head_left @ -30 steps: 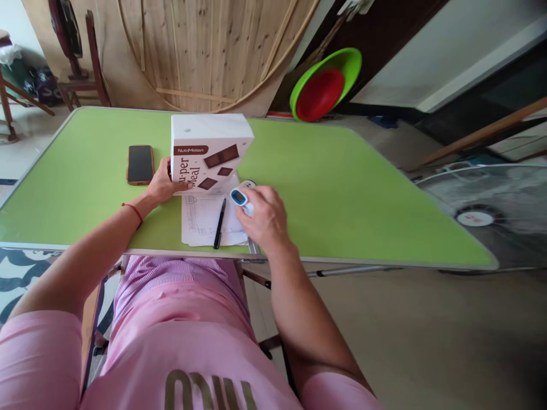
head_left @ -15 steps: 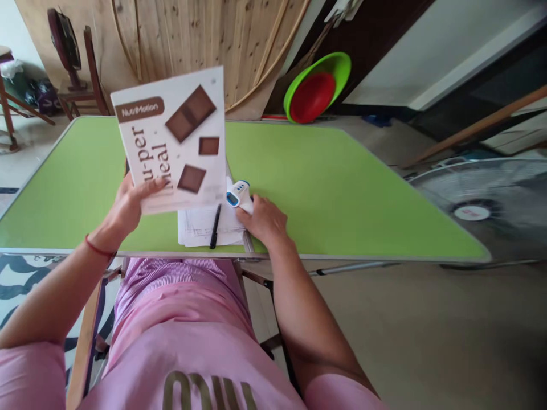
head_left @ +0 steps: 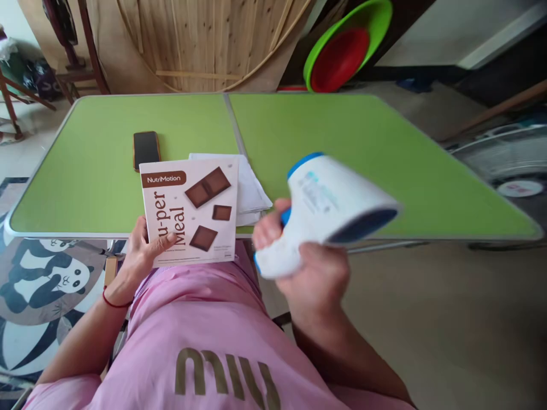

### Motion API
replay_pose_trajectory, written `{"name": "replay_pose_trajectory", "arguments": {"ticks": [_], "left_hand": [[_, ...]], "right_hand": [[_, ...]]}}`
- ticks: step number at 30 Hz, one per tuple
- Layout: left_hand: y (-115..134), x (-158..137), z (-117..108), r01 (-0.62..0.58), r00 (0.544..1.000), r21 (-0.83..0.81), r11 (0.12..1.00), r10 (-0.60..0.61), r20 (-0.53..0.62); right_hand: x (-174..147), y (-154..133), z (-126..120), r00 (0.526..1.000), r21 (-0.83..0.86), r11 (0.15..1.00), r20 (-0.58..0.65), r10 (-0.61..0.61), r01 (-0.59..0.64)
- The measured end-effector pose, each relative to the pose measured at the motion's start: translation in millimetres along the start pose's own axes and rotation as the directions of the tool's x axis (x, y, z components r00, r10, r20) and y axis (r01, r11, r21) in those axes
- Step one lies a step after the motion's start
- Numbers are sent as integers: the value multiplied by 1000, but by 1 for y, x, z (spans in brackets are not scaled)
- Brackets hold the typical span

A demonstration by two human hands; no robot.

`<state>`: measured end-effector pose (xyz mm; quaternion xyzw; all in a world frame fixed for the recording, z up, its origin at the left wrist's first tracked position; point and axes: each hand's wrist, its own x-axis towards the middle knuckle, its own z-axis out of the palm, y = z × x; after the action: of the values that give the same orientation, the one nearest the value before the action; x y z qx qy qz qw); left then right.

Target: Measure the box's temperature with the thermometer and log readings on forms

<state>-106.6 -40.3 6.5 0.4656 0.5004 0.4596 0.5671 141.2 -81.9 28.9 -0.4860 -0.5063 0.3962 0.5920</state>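
My left hand (head_left: 143, 250) grips the lower left edge of a white NutriMotion box (head_left: 200, 233), its thumb across the printed front. The box is held upright at the table's near edge, its front with brown chocolate pieces facing me. In my right hand (head_left: 314, 267) is a white and blue infrared thermometer (head_left: 325, 199), raised near my body with its wide end pointing right. My fingers wrap round its handle. White papers (head_left: 252, 191) lie on the table, partly hidden behind the box.
A phone (head_left: 146, 149) lies on the green folding table (head_left: 333, 125), beyond the box. Behind the table lean a green basin (head_left: 380, 23) and a red basin (head_left: 339, 60). A fan (head_left: 519, 188) stands at the right, a wooden chair (head_left: 92, 51) at the back left.
My right hand has lifted the thermometer off the papers, up and toward me. The box has come lower and nearer to my body in my left hand. The phone has come into view.
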Motion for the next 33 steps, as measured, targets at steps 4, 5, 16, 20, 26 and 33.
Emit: {"name": "replay_pose_trajectory", "arguments": {"ticks": [4, 5, 16, 20, 26, 33], "left_hand": [[-1, 0, 3, -10, 1000, -19, 1000, 10, 5], [-1, 0, 3, -10, 1000, -14, 1000, 10, 15], [-3, 4, 6, -29, 999, -3, 1000, 29, 33], [2, 1, 6, -58, 995, 31, 998, 55, 84], [3, 3, 4, -52, 991, 18, 998, 49, 126], [3, 5, 4, -49, 988, -3, 999, 49, 145]], "right_hand": [[-53, -20, 30, 917, 289, 891, 300, 262, -349], [-58, -20, 33, 881, 266, 869, 350, 317, -418], [-61, -12, 44, 797, 173, 811, 380, 469, -560], [-60, -11, 52, 799, 200, 813, 415, 435, -547], [-63, -10, 58, 812, 149, 832, 364, 456, -534], [-63, -7, 60, 820, 167, 846, 395, 414, -507]]}}
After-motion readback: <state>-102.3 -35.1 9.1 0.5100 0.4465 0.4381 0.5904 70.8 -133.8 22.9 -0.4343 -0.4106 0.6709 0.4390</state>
